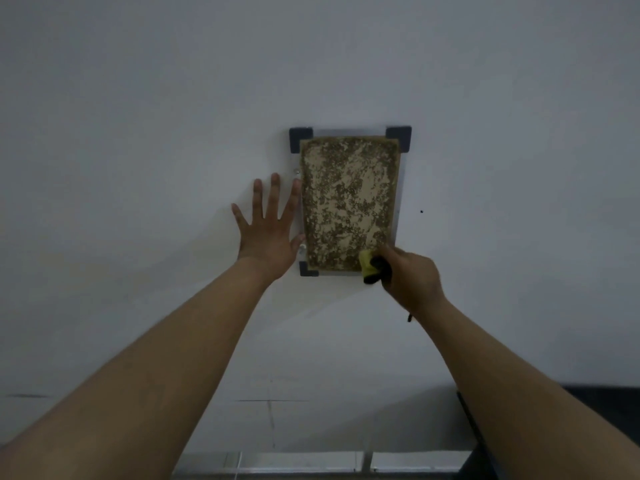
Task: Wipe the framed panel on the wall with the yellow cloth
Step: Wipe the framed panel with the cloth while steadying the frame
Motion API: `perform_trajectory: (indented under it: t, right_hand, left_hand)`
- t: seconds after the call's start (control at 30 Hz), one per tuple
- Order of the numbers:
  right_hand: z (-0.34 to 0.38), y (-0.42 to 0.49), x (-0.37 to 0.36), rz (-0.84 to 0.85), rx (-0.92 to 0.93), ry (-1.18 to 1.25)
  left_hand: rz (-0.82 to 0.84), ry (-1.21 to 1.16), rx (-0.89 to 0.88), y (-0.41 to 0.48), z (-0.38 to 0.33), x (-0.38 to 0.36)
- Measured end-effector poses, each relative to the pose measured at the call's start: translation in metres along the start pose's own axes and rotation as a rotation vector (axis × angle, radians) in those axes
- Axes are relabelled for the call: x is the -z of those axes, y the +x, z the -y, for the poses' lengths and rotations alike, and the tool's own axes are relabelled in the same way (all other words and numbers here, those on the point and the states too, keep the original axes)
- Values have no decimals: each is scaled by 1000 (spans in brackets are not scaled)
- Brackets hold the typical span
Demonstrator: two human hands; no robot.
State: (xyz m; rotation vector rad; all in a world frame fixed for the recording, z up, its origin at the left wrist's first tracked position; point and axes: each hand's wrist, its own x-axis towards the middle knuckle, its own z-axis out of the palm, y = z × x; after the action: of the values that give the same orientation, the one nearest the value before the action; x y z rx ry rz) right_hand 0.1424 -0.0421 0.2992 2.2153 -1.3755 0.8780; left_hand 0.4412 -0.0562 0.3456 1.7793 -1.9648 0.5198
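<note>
The framed panel (349, 199) hangs on the white wall, a tall rectangle with a mottled brown and tan surface and dark corner brackets. My left hand (268, 230) lies flat on the wall with fingers spread, its forefinger and thumb touching the panel's left edge. My right hand (412, 275) is at the panel's lower right corner, closed around the yellow cloth (367, 263), which has a dark patch and presses against the panel's bottom edge. That hand hides the lower right bracket.
Bare white wall (138, 133) surrounds the panel. A small dark spot (421, 212) sits on the wall to the right of it. A dark object (616, 420) fills the lower right corner, and a pale ledge (311, 462) runs along the bottom.
</note>
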Motion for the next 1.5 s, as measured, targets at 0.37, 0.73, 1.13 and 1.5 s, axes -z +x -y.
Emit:
perform_trajectory:
  t: [0.37, 0.73, 1.13, 1.5]
  right_hand:
    - [-1, 7, 1, -165, -190, 34]
    - [28, 5, -21, -254, -412, 211]
    - [118, 18, -54, 68, -152, 291]
    - [90, -2, -58, 9, -371, 214]
  left_hand:
    - [21, 11, 16, 0, -4, 6]
    - [23, 32, 18, -2, -4, 7]
    - [-1, 51, 26, -2, -4, 5]
    - [-17, 65, 57, -5, -11, 3]
